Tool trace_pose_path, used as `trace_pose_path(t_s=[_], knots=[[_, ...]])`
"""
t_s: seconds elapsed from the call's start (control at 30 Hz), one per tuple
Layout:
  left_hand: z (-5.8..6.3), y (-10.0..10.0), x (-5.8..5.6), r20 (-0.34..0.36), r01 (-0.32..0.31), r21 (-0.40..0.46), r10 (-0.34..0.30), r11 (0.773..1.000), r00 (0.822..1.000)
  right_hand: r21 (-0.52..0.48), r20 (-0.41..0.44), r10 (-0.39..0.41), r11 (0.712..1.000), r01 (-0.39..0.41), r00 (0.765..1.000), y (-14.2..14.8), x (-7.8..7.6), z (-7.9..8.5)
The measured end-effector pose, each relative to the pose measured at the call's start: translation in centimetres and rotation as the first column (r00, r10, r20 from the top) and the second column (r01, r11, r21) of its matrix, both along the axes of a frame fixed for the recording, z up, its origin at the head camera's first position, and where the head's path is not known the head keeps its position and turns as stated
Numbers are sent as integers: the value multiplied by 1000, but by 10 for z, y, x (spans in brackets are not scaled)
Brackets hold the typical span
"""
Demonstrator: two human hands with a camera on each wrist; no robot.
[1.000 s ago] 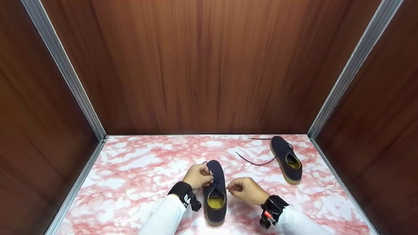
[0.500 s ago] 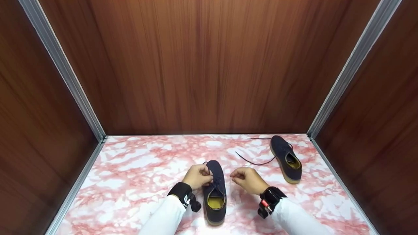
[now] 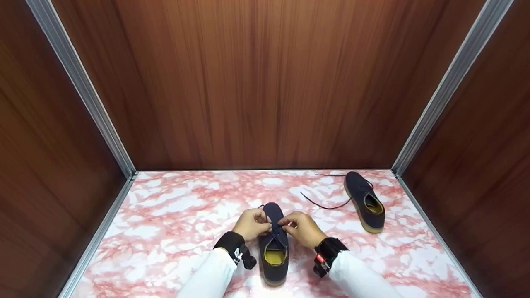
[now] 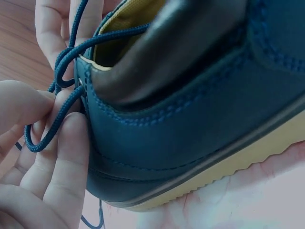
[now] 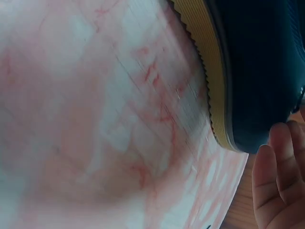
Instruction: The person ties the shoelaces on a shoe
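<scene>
Left hand (image 3: pixel 250 225) pinches loop (image 4: pixel 57 119): slip risk

Loop stands at the left of the shoe (image 3: pixel 274 240), which sits upright on the table (image 3: pixel 174 231), toe pointing away. Should the pinch slacken, the loop could slip out and collapse. Right hand (image 3: pixel 303 229) has its fingertips at the lacing; whether it grips lace cannot be told. A hard pull from that side could drag the loop free or turn the shoe. Farther right, well apart, lies the second shoe (image 3: pixel 364 201), laces (image 3: pixel 327 208) trailing.

The right hand (image 5: pixel 280 183) is beside, perhaps touching, a dark, yellow-soled shoe (image 5: pixel 257 71) on a pink-and-white surface (image 5: pixel 109 119).
</scene>
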State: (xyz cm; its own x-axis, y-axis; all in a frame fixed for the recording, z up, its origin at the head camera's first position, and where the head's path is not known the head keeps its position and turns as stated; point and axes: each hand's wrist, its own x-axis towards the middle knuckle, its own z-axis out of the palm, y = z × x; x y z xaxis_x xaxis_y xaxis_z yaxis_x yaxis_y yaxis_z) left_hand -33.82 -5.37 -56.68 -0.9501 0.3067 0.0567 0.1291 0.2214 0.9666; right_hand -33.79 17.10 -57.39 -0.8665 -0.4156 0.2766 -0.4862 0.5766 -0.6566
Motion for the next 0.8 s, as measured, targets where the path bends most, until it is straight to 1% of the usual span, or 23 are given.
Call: trace_pose_path(t_s=[0.17, 0.27, 0.53, 0.63, 0.8], knots=[[-1, 1, 0, -8, 5, -1, -5, 1000, 1000, 10, -47, -22, 1000, 23, 999, -2, 2, -3], [-2, 1, 0, -1, 0, 9, 0, 1000, 1000, 3, -56, -23, 1000, 23, 998, -2, 2, -5], [-3, 2, 0, 0, -6, 10, 6, 1000, 1000, -34, 31, -28, 999, 29, 999, -2, 2, -4], [-3, 2, 0, 9, -6, 16, 6, 1000, 1000, -17, 44, -23, 1000, 24, 999, -2, 2, -4], [-3, 2, 1, 3, -8, 22, 8, 1000, 1000, 38, 40, -5, 999, 3, 999, -3, 3, -5]])
